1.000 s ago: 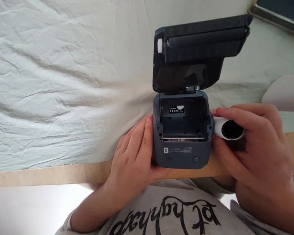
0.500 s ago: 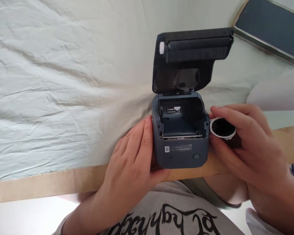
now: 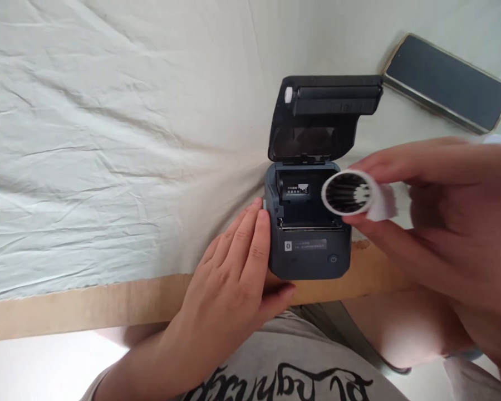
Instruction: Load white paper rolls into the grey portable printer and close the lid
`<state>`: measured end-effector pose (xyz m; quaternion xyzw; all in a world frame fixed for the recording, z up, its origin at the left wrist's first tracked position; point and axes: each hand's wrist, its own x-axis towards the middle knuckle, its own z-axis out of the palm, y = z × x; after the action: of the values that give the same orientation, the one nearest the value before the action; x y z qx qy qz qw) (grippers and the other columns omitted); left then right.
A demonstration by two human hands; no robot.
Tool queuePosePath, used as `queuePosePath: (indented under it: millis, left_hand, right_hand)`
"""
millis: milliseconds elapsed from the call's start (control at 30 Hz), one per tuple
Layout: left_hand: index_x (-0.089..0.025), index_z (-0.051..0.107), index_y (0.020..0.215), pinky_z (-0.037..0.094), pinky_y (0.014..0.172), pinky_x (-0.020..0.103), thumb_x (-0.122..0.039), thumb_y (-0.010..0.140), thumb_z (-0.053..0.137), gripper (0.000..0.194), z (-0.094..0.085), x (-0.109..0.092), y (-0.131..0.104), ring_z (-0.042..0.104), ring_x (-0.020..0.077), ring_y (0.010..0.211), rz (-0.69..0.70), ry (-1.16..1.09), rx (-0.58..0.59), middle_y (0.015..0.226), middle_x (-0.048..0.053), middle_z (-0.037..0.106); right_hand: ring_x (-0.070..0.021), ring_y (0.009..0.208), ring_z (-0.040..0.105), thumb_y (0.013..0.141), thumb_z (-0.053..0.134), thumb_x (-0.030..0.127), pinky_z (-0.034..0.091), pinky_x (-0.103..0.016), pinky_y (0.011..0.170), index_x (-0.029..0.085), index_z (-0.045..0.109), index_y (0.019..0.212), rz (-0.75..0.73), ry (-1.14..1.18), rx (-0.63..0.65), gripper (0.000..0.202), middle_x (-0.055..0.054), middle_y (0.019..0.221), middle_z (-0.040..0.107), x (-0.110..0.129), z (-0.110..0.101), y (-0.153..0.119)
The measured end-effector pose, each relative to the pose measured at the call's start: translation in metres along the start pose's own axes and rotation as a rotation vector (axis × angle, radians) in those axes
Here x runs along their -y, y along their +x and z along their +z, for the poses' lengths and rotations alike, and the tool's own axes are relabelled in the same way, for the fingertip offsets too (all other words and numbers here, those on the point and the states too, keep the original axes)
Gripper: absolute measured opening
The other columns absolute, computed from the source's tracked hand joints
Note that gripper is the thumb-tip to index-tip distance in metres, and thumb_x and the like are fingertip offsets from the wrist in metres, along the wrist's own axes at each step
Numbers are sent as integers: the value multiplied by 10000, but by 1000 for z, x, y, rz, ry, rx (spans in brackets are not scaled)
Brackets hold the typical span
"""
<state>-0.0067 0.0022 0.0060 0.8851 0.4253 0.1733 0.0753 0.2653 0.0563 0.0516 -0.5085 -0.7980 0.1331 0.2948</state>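
A dark blue label printer [image 3: 313,250] stands at the table's front edge with its lid [image 3: 300,139] raised and its paper bay exposed. My left hand [image 3: 234,262] grips its left side, the fingers laid along the casing and the thumb by the front lower corner. In my right hand [image 3: 446,206] is a small white paper roll [image 3: 382,197], pinched between thumb and fingers. The roll's hollow, dark ribbed core faces up toward me. It hangs over the bay's right side and hides part of it; whether it touches the printer I cannot tell.
A phone [image 3: 451,83] lies at the back right, behind my right hand. Pale wrinkled cloth [image 3: 108,139] covers the table, whose wooden edge [image 3: 87,306] runs along the front. A blurred white thing [image 3: 497,139] shows partly behind my right hand.
My right hand has lifted the paper roll from beside the printer up and left over its bay, tipping the core into view. My left hand stays on the printer. The camera view has shifted slightly.
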Motion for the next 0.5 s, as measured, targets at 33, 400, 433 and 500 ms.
queuePosePath:
  millis: [33, 400, 433, 500]
  left_hand:
    - [21, 328, 1741, 636, 1167, 503, -528, 1148, 599, 852, 0, 0, -1, 696, 426, 1512, 2, 3, -8, 1674, 360, 611]
    - [-46, 529, 1588, 668, 1148, 512, -360, 1089, 615, 596, -3, -10, -3, 695, 411, 1521, -22, -87, -20, 1634, 363, 637]
    - [-45, 525, 1588, 674, 1142, 514, -359, 1097, 601, 588, -5, -11, -2, 701, 410, 1514, -23, -87, -9, 1628, 364, 641]
    - [-46, 521, 1588, 683, 1137, 508, -392, 1121, 574, 583, -11, -11, 0, 719, 403, 1493, -14, -84, 15, 1614, 365, 652]
  right_hand:
    - [-180, 1129, 836, 1060, 730, 277, 731, -358, 949, 271, 699, 1231, -86, -3, 24, 174, -16, 1216, 839, 0, 5, 3]
    - [-154, 1197, 826, 1107, 609, 191, 731, -264, 971, 273, 595, 1318, -189, 27, 140, 227, -34, 1309, 808, -4, 9, -9]
    - [-153, 1193, 827, 1107, 604, 189, 731, -262, 970, 274, 594, 1313, -193, 26, 137, 223, -36, 1305, 809, -3, 9, -8]
    - [-161, 1183, 831, 1093, 614, 189, 735, -273, 961, 274, 591, 1301, -211, 28, 140, 226, -44, 1285, 811, -4, 10, -6]
